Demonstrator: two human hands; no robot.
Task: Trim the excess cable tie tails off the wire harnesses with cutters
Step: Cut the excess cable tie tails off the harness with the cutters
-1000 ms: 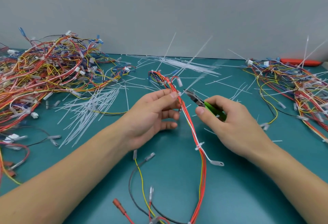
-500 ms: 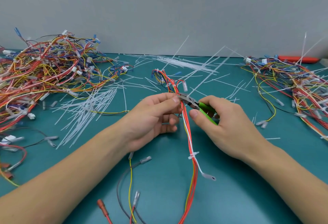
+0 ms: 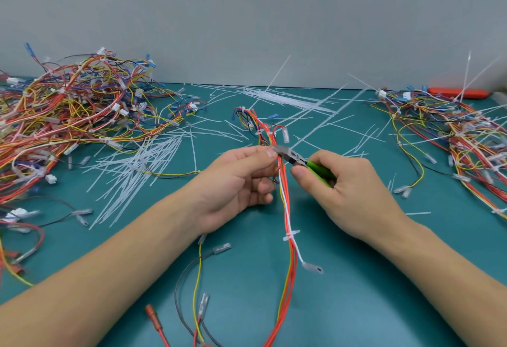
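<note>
A wire harness (image 3: pixel 286 209) of red, orange, yellow and white wires runs down the middle of the teal table (image 3: pixel 356 305). My left hand (image 3: pixel 236 182) pinches it between thumb and forefinger near its upper part. My right hand (image 3: pixel 345 184) grips green-handled cutters (image 3: pixel 315 166), whose metal jaws touch the bundle right at my left fingertips. A long white cable tie tail (image 3: pixel 323 121) slants up and right from that spot. Lower on the harness sits a white cable tie (image 3: pixel 290 235) with a short stub.
A big heap of harnesses (image 3: pixel 68 127) fills the left side and another heap (image 3: pixel 461 138) the right. Loose cut tie tails (image 3: pixel 137 171) litter the table's left centre and back (image 3: pixel 274 98). A red tool (image 3: pixel 458 91) lies at the back right by the grey wall.
The cutters' jaws moved left and closed in on the harness at my left fingertips. The harness shifted a little toward me.
</note>
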